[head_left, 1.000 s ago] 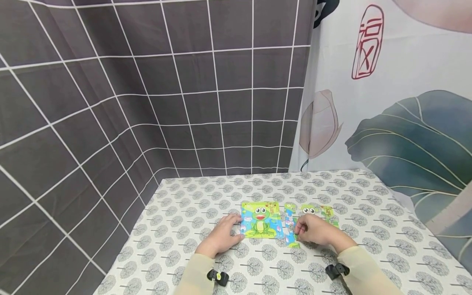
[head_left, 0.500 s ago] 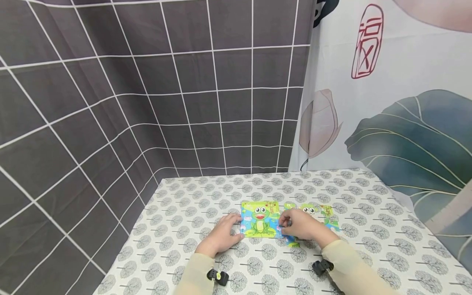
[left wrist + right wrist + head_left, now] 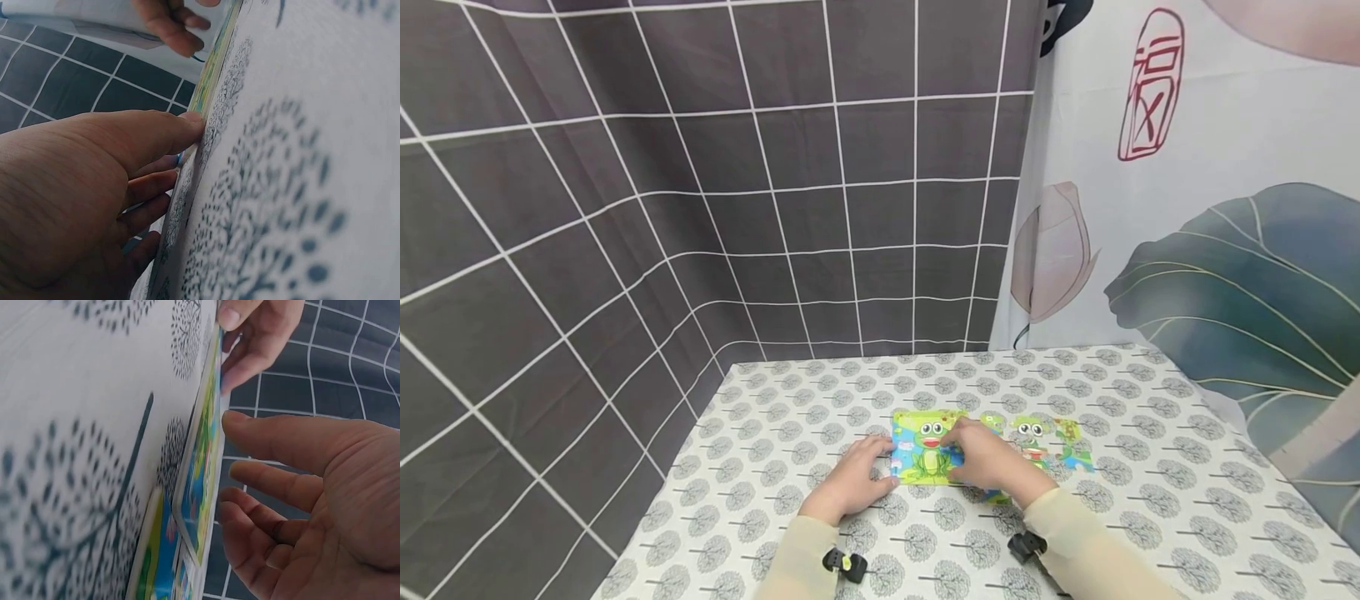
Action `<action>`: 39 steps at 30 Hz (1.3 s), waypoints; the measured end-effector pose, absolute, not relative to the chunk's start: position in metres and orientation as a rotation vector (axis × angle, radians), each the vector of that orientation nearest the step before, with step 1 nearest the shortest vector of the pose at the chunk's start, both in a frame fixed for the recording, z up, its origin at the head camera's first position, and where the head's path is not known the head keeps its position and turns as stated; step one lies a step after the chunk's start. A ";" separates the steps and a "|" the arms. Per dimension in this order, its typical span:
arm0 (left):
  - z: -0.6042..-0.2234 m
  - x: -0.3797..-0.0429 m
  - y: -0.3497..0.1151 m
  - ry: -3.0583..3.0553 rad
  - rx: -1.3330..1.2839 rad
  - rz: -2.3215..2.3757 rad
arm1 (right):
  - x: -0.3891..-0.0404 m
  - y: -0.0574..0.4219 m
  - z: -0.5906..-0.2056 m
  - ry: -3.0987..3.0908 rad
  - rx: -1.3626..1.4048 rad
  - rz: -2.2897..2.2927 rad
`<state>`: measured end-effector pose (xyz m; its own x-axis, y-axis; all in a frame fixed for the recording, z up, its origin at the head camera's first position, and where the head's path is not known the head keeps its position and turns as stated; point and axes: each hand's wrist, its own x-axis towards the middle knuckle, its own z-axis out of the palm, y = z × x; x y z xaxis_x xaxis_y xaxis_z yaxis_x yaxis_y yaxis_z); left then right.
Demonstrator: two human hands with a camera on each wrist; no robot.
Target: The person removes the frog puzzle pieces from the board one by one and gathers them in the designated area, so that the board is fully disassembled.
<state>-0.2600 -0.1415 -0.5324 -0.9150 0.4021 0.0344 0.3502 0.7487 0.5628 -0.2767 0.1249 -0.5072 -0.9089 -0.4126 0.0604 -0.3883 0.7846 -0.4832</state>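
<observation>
A square frog picture puzzle lies flat on the table, green, yellow and blue, with the frog's face showing. My left hand rests at its left edge, thumb and fingers spread; in the left wrist view the thumb touches the edge. Over the puzzle's right side is my right hand, hiding part of the picture. The right wrist view shows its thumb and fingers apart beside the puzzle's surface, with nothing between them. To the right, several loose frog puzzle pieces lie partly behind the right hand.
A white tablecloth printed with grey trees covers the table. More puzzle pieces lie right of the right hand. A dark grid curtain and a white floral curtain stand behind.
My right hand has moved left from the loose pieces to over the right part of the frog puzzle, and its fingers have spread. My left hand has stayed at the left edge.
</observation>
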 end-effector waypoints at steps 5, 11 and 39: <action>-0.531 -0.258 -0.141 2.850 0.629 0.897 | -0.276 0.118 -0.510 2.931 -0.661 -0.756; -0.532 -0.259 -0.141 2.851 0.626 0.896 | -0.275 0.116 -0.514 2.902 -0.635 -0.786; -0.536 -0.261 -0.143 2.856 0.627 0.898 | -0.272 0.111 -0.512 2.894 -0.612 -0.756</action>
<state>-0.2608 -0.1433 -0.5360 -0.9128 0.4062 0.0429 0.3577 0.7442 0.5641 -0.2723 0.1112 -0.5120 -0.9160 -0.4009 0.0153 -0.3571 0.7975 -0.4862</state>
